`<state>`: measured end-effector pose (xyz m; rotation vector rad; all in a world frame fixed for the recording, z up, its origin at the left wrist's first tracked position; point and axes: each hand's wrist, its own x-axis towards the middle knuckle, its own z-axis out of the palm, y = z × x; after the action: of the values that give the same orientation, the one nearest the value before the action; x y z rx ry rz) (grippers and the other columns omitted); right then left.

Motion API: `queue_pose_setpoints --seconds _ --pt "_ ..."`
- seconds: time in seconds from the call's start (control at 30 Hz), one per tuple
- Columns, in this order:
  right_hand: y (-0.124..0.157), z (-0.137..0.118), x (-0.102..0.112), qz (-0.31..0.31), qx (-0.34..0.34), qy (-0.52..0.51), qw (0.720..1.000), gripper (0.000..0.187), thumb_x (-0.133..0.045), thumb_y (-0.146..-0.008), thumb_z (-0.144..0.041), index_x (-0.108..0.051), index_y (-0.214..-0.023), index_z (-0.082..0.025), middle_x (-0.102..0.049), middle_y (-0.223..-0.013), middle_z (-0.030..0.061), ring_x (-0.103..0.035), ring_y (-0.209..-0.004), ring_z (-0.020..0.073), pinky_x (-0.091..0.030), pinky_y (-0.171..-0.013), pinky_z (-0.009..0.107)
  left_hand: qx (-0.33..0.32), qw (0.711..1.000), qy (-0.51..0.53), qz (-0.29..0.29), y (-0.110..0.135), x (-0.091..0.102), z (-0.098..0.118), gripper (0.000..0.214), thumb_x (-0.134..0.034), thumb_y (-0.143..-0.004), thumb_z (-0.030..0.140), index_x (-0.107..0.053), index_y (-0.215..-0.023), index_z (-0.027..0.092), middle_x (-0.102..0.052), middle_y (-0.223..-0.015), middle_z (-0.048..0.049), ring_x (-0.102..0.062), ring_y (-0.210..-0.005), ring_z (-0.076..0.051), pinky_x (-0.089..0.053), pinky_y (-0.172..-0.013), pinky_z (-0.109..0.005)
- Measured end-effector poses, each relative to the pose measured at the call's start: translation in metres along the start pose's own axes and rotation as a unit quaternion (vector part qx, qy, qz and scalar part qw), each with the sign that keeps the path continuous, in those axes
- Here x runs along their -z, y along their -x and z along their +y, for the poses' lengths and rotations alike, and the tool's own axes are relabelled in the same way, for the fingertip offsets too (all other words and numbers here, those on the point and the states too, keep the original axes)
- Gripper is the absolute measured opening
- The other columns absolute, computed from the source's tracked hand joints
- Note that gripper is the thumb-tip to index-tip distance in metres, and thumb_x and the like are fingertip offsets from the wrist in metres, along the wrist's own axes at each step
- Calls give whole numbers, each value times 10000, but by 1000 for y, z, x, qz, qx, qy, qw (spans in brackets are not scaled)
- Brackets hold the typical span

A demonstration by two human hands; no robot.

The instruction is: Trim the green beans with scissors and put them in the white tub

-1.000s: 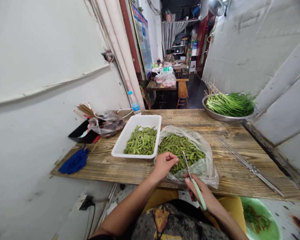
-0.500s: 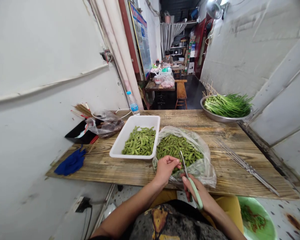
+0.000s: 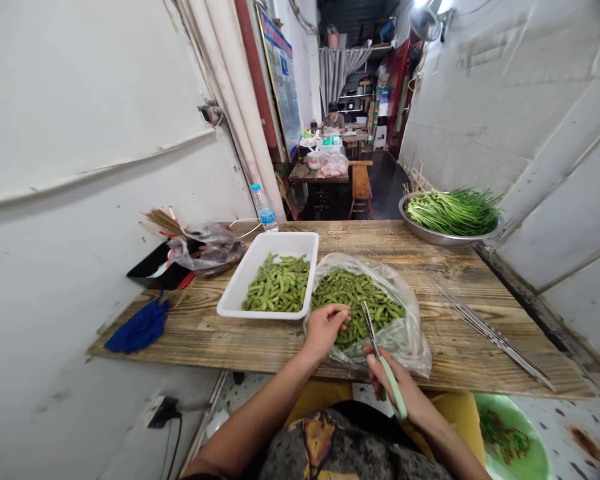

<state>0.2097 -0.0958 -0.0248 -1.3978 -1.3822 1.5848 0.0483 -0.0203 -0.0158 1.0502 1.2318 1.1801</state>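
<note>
My left hand (image 3: 326, 329) is closed in a pinch over the left side of a clear plastic bag (image 3: 416, 337) full of edamame pods (image 3: 357, 290). A bit of green, seemingly a pod, shows at its fingertips, mostly hidden by the fingers. My right hand (image 3: 399, 381) grips scissors (image 3: 391, 381) with pale green handles, the blades pointing up and away over the bag. A gap separates the blades from my left fingers. Left of the bag, a white plastic tray (image 3: 253, 270) holds more pods (image 3: 279, 285).
A steel bowl of green chives (image 3: 455, 210) stands back right. Metal skewers (image 3: 495, 335) lie at the right. Leftward are a blue cloth (image 3: 137, 325), a black box (image 3: 155, 267) and a water bottle (image 3: 265, 210). A green basin (image 3: 520, 440) sits below; a person (image 3: 333, 118) is far back.
My left hand has moved left and slightly up, away from the scissor blades. My right hand keeps the scissors in nearly the same place. The view has shifted slightly.
</note>
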Motion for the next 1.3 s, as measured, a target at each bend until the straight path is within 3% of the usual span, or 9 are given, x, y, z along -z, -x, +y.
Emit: queue_pose_setpoints --seconds 0.2,0.37,0.53,0.6,0.77,0.83,1.0,1.13,1.3 --pt "2 -6 2 7 10 54 998 497 -446 -805 -588 -514 -1092 -189 -478 -578 -40 -475 -506 131 -389 -467 231 -15 984 -136 -112 2 6 7 287 -516 -755 287 -646 -953 123 -619 -654 -10 -500 -508 -94 -388 -509 -211" --pt "1 -7 5 8 55 122 991 457 -470 -827 -516 -541 -1128 -180 -631 -722 30 -594 -717 201 -467 -670 290 -70 911 -344 -218 7 10 18 308 -421 -825 302 -609 -635 148 -576 -570 2 -500 -553 -112 -353 -545 -210" --pt "2 -6 9 8 90 194 977 429 -480 -831 -484 -562 -1126 -183 -672 -935 76 -610 -850 241 -447 -809 336 -89 860 -422 -274 11 13 29 312 -361 -858 275 -563 -649 162 -583 -614 -6 -515 -593 -120 -360 -582 -213" --pt "3 -7 11 10 91 203 975 412 -484 -831 -471 -571 -1118 -188 -678 -929 69 -614 -835 240 -452 -795 328 -93 863 -409 -281 11 15 29 325 -357 -864 295 -559 -647 162 -583 -619 -6 -517 -596 -119 -365 -585 -211" --pt "6 -12 14 24 97 210 973 377 -510 -820 -452 -602 -1081 -196 -688 -902 56 -614 -817 239 -458 -760 304 -34 936 -276 -217 11 13 22 368 -342 -868 360 -560 -659 149 -553 -560 -5 -517 -535 -116 -395 -548 -211" --pt "6 -12 14 21 102 211 972 364 -518 -816 -447 -613 -1064 -198 -691 -899 51 -615 -814 237 -458 -757 299 -15 947 -249 -205 12 12 20 366 -326 -871 362 -540 -661 151 -550 -558 -4 -504 -507 -110 -396 -525 -212" --pt "6 -8 14 16 94 219 971 397 -530 -802 -462 -603 -1086 -194 -691 -939 64 -619 -835 250 -460 -764 314 -56 921 -300 -241 12 18 23 336 -315 -873 335 -486 -636 169 -541 -582 10 -479 -539 -96 -382 -557 -205" --pt "6 -7 15 13 89 201 976 444 -530 -801 -473 -571 -1141 -191 -676 -996 72 -610 -884 251 -449 -814 324 -13 921 -269 -283 11 24 30 359 -318 -858 368 -457 -593 169 -516 -575 14 -441 -518 -89 -362 -548 -210" --pt "8 -11 14 -11 76 139 987 404 -506 -816 -500 -596 -1050 -184 -639 -757 25 -580 -696 178 -461 -657 258 10 912 -242 -331 10 26 34 339 -342 -846 371 -438 -590 170 -501 -572 23 -402 -516 -82 -326 -534 -208"
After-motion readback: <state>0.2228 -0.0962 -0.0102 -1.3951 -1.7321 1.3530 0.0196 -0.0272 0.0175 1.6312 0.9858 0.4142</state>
